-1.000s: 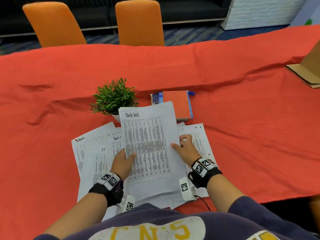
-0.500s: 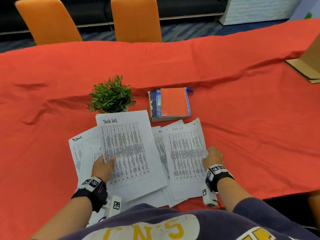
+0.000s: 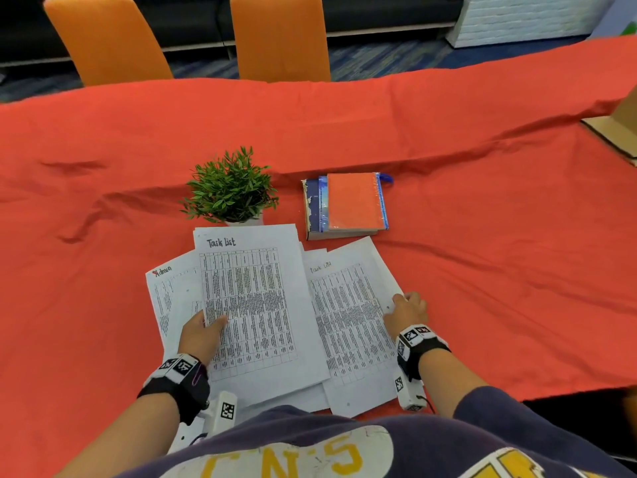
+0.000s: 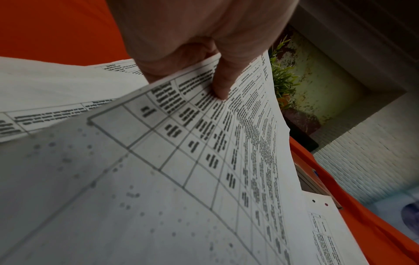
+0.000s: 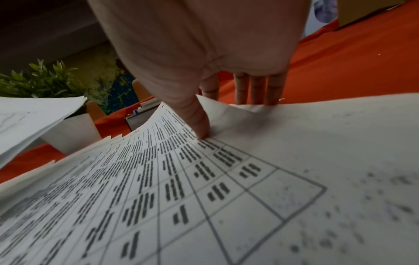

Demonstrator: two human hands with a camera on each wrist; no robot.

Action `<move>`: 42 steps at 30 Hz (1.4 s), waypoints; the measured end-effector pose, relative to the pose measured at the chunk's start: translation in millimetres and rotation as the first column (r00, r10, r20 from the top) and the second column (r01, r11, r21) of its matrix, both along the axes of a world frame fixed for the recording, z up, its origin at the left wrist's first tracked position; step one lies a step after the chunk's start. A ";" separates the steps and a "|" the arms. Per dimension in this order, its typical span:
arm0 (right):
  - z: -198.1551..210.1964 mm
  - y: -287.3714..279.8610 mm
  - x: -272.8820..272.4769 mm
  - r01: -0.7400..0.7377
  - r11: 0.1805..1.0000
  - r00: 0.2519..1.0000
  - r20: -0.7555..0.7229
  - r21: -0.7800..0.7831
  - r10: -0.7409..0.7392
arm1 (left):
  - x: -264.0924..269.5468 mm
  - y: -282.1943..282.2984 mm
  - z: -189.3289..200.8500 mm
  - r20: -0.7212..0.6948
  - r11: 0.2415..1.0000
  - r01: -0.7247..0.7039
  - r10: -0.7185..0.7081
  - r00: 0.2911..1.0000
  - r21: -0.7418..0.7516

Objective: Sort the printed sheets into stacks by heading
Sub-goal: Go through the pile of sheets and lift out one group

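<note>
My left hand pinches one white printed "Task list" sheet, my right hand pinches another printed sheet; if I pull fast, the loose white papers beneath may slide and mix.

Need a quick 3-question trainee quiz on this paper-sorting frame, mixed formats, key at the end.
1. True or false: the left hand holds a sheet headed "Admin".
2. What does the right hand grip? A) the orange notebook B) the edge of a Task List sheet C) the potted plant
3. Fill in: the sheet peeking out at far left is headed ____.

Key: 1 false, its sheet reads "Task List"; 2 B, the notebook and plant lie untouched; 3 Admin.
</note>
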State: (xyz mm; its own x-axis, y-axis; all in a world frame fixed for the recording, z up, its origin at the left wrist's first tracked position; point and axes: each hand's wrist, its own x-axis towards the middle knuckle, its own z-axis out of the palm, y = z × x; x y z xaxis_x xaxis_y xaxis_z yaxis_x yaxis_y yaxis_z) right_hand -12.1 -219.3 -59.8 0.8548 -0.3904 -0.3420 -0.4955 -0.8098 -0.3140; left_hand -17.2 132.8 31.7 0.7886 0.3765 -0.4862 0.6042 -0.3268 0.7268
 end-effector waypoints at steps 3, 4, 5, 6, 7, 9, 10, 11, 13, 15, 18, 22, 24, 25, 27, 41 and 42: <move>0.4 2.4 1.2 0.024 0.999 0.999 0.031 -0.026 -0.023 | -0.5 6.4 -5.2 -0.002 1.000 -0.011 0.011 1.000 -0.008; 0.7 3.2 1.3 0.030 0.999 0.999 0.046 -0.041 -0.028 | -0.5 8.6 -6.7 -0.009 1.000 -0.007 0.007 1.000 -0.008; 0.8 3.6 0.9 0.028 0.998 0.998 0.064 -0.057 -0.024 | -0.9 10.9 -8.1 -0.012 1.000 -0.007 0.007 1.000 -0.006; 1.0 3.7 -0.2 0.017 0.998 0.997 0.081 -0.066 -0.012 | -1.3 12.3 -8.8 -0.019 1.000 -0.011 0.010 1.000 -0.013; 0.7 3.2 -1.2 -0.001 0.998 0.995 0.099 -0.065 0.007 | -1.1 14.8 -11.8 -0.023 1.000 -0.016 0.016 1.000 -0.019; 0.9 1.3 -1.9 -0.038 0.999 0.990 0.135 -0.013 0.039 | -1.2 17.6 -14.7 -0.036 0.999 -0.018 0.017 0.999 -0.027; 2.8 0.1 -1.3 -0.042 0.998 0.987 0.158 0.043 0.035 | -0.4 20.0 -17.2 -0.040 1.000 -0.018 0.017 0.999 -0.023; 5.1 -0.8 -0.4 -0.031 0.993 0.984 0.181 0.116 0.010 | 0.0 21.0 -17.8 -0.042 1.000 -0.017 0.016 0.999 -0.020; 14.3 -1.9 0.9 0.020 0.964 0.980 0.187 0.265 -0.072 | 0.4 21.5 -16.2 -0.042 1.000 -0.008 0.007 0.999 -0.008; 24.2 -5.9 2.4 0.038 0.948 0.979 0.176 0.317 -0.098 | 1.3 20.9 -13.2 -0.049 1.000 -0.006 0.006 0.999 0.008; 33.5 -20.4 7.0 -0.043 0.977 0.981 0.195 0.208 0.002 | 2.8 21.3 -11.1 -0.040 1.000 -0.005 0.005 0.999 0.007; 66.0 -43.3 14.8 -0.021 0.952 0.951 0.300 0.307 -0.075 | 5.9 22.3 -6.5 0.006 1.000 0.016 -0.016 1.000 0.010; 88.7 -50.3 15.1 -0.048 0.886 0.906 0.394 0.460 -0.156 | 8.7 21.0 -4.0 0.041 1.000 0.023 -0.024 0.999 0.005; 99.5 -50.6 14.2 -0.071 0.851 0.890 0.418 0.521 -0.182 | 9.5 18.6 -0.9 0.058 1.000 0.025 -0.025 0.998 -0.002; 115.9 -45.0 15.4 -0.069 0.726 0.875 0.392 0.684 -0.286 | 10.2 11.9 6.9 0.102 0.999 0.031 -0.028 0.994 -0.029; 86.1 54.2 27.4 0.011 0.533 0.972 0.116 0.846 -0.204 | 19.7 -51.1 30.5 0.170 0.943 0.137 -0.088 0.982 -0.304; 86.1 57.2 27.8 0.017 0.535 0.971 0.113 0.845 -0.209 | 19.7 -51.5 23.9 0.173 0.953 0.165 -0.123 0.977 -0.256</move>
State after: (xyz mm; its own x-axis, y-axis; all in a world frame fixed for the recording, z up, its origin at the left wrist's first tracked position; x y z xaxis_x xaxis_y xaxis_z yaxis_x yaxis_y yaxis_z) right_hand 15.7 -162.1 26.3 0.9046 -0.1078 -0.4124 -0.4209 -0.0726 -0.9042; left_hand 2.5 81.3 55.6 0.8977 0.1264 -0.4221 0.4393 -0.1829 0.8795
